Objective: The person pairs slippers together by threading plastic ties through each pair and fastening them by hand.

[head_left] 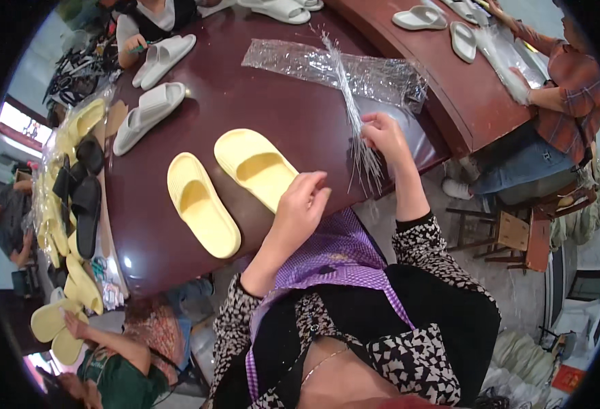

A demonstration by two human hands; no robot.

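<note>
Two pale yellow slide slippers lie on the dark red table before me: the left slipper and the right slipper, both with their toes pointing away. My left hand hovers at the heel of the right slipper and covers part of it. Its fingers are loosely bent with the thumb apart, and nothing shows in them. My right hand is pinched at the edge of a bundle of thin silvery wire ties. Whatever sits between its fingertips is too small to make out.
Clear plastic bags lie under the tie bundle. Grey slippers are at the far left of the table. Yellow and black slippers pile up at the left. Co-workers sit left, far and right; one person's hand holds yellow slippers.
</note>
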